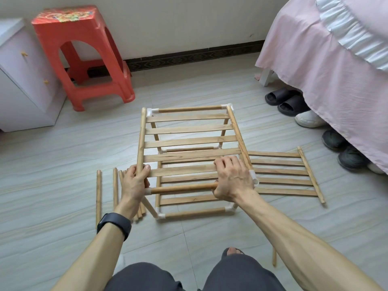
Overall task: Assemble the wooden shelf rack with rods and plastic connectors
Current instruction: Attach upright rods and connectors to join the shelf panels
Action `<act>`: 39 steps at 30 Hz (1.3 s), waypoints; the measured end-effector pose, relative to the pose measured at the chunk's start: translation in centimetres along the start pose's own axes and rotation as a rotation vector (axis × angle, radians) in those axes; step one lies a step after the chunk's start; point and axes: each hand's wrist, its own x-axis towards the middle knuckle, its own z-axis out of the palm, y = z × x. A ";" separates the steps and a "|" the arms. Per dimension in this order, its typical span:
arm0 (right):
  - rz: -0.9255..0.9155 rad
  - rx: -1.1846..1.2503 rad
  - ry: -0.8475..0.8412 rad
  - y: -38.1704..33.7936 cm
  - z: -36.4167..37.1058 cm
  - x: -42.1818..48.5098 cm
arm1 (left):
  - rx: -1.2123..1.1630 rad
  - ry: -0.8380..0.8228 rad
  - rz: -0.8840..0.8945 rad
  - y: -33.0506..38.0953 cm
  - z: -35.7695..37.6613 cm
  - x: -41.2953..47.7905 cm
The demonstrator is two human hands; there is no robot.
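A partly built wooden rack [189, 131] stands on the tiled floor, with a slatted top panel over a lower slatted panel and white plastic connectors [149, 111] at its corners. My left hand [134, 181] grips the top panel's left side rod near its front end. My right hand [233, 179] presses on the front right corner, over the end of a horizontal front rod [182, 188] and a white connector [254, 178]. Several loose rods [98, 196] lie on the floor to the left. A spare slatted panel [283, 175] lies flat to the right.
A red plastic stool [84, 53] and a white cabinet [23, 80] stand at the back left. A bed with a pink skirt [327, 70] fills the right side, with several shoes [289, 101] along its edge. One short rod [274, 258] lies near my right knee.
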 end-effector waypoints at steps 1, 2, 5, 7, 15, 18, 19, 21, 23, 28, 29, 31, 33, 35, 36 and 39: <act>0.005 -0.004 -0.025 0.0 -0.1 0.0 | -0.004 0.006 0.002 -0.1 0.0 -0.1; 0.006 -0.003 -0.042 0.0 -0.2 0.1 | -0.003 0.001 -0.001 -0.1 0.1 -0.1; -0.022 -0.010 -0.099 0.3 -0.5 0.2 | -0.003 -0.038 -0.052 0.7 -0.2 0.1; -0.053 -0.026 -0.119 -0.1 -0.6 0.0 | -0.015 -0.070 -0.097 1.4 -0.4 0.2; -0.080 0.250 -0.284 -7.3 -1.5 3.1 | -0.290 -0.303 -0.287 2.0 -2.6 -2.0; -0.077 0.233 -0.271 -9.2 -0.6 4.7 | -0.187 -0.290 -0.246 1.6 -3.0 -2.7; -0.058 0.249 -0.255 -9.5 -0.3 5.0 | -0.119 -0.270 -0.221 1.4 -3.2 -3.0; -0.025 0.267 -0.220 -9.8 0.3 5.1 | 0.036 -0.232 -0.172 0.9 -3.5 -3.4; -0.001 0.271 -0.190 -10.2 0.7 5.0 | 0.187 -0.189 -0.133 0.5 -3.6 -3.7; 0.020 0.250 -0.193 -10.9 0.4 5.4 | 0.307 -0.126 -0.051 0.5 -3.3 -3.7; 0.028 0.245 -0.191 -11.0 0.2 5.4 | 0.318 -0.115 -0.034 0.4 -3.2 -3.7; 0.040 0.236 -0.185 -11.2 0.1 5.3 | 0.330 -0.094 -0.017 0.3 -3.0 -3.7; 0.048 0.236 -0.184 -11.5 0.1 5.2 | 0.309 -0.077 -0.017 0.1 -2.8 -3.5; 0.050 0.246 -0.175 -11.7 0.2 5.2 | 0.280 -0.052 -0.021 -0.1 -2.7 -3.4; 0.054 0.252 -0.168 -11.7 0.2 5.2 | 0.274 -0.041 -0.021 -0.2 -2.8 -3.4; 0.067 0.262 -0.160 -11.8 0.4 5.3 | 0.301 -0.033 -0.016 -0.6 -2.7 -3.3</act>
